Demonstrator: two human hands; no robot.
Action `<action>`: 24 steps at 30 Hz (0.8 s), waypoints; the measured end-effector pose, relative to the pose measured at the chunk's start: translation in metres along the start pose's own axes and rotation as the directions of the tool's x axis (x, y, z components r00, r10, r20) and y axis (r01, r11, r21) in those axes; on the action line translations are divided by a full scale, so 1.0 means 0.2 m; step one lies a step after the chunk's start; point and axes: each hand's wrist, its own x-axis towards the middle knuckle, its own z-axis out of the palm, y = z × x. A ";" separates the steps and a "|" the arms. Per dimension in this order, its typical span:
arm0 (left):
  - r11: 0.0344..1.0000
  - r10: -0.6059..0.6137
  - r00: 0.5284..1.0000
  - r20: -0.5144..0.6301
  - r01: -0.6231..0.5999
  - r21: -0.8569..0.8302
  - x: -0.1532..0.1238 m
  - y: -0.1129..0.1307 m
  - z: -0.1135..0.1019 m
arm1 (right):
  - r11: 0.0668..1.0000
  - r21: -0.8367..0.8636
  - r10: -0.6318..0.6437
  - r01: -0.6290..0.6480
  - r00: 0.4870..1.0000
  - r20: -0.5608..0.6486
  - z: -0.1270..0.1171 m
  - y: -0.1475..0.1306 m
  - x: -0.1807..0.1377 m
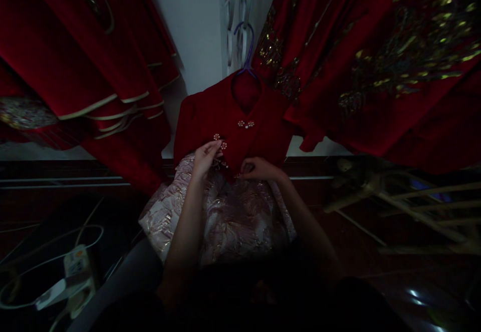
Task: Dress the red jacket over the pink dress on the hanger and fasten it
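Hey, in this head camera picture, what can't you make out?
From the head view:
- Exactly what the right hand pinches by the short red jacket: its own curled fingers and dim light hide it.
- The lower end of the shiny pale-pink brocade cloth: lost in shadow.
- The tops of the red garments with gold sequins: cut off by the top edge.
- Any lettering on the white power strip: too small and dark.

Between the left hand (205, 158) and the right hand (259, 169) there is a small gap before the jacket (212, 109). On the left, only a narrow space separates it from the hanging clothes (93, 61). On the right, sequined clothes (398, 126) crowd the shoulder. Above, the hanger (248, 61) obstructs the neck opening.
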 end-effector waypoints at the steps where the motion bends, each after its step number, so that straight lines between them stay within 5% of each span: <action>1: 1.000 -0.008 1.000 -0.015 0.008 -0.013 0.00 -0.01 0.01 | 1.000 -0.004 0.004 -0.004 1.000 -0.003 0.00 0.00 0.00; 11: 0.998 -0.001 0.986 -0.167 0.010 0.055 0.00 -0.04 0.05 | 1.000 -0.010 -0.021 0.021 1.000 -0.004 0.02 0.03 0.01; 19: 0.998 0.019 0.990 -0.142 -0.009 0.069 0.00 -0.02 0.04 | 0.998 -0.050 -0.028 0.027 1.000 -0.004 0.02 0.02 0.01; 24: 0.992 -0.103 0.994 -0.034 0.105 0.064 -0.02 0.02 0.04 | 0.999 -0.044 0.005 -0.004 0.999 0.034 -0.01 0.01 0.00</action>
